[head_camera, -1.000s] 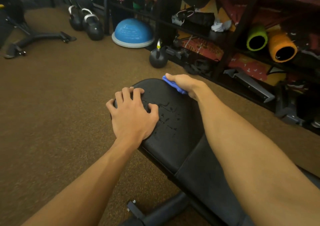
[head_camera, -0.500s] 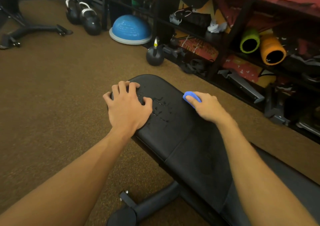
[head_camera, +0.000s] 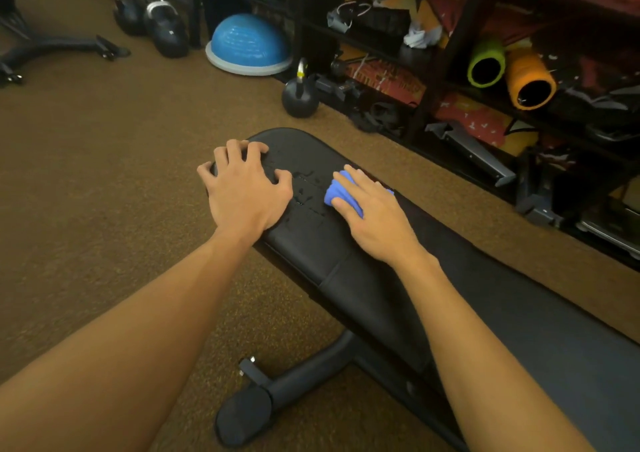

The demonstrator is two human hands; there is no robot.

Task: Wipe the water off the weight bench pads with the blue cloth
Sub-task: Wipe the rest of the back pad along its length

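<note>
— Where is the blue cloth (head_camera: 336, 192) now?

— It is on top of the bench pad (head_camera: 311, 244), under my right hand (head_camera: 375, 218), a little right of the middle of the far end. It is bunched up. Most of what I see of it shows at the left of my fingers (head_camera: 360, 183).

— How do you hold it?

— My fingers lie over it, slightly bent, and my thumb closes on its near side. So I grip the cloth and press it down on the pad.

— And the other hand?

— My left hand (head_camera: 244, 193) is on the far left part of the same pad. Its fingers are spread and bent like a claw, the tips hook at the edge and the thumb presses on the top. It holds the pad.

— Is there water?

— Yes. Water drops (head_camera: 304, 188) shine on the black surface between my two hands, just beside the cloth on its left.

— What is around the bench?

— It stands on a brown floor (head_camera: 104, 174), and its foot bar (head_camera: 277, 392) is near me. Farther away a black kettlebell (head_camera: 299, 100) sits on the floor, with a blue half ball (head_camera: 247, 45) to its left. On the shelf at the far right lie a green roller (head_camera: 486, 64) and an orange roller (head_camera: 530, 81), side by side.
</note>
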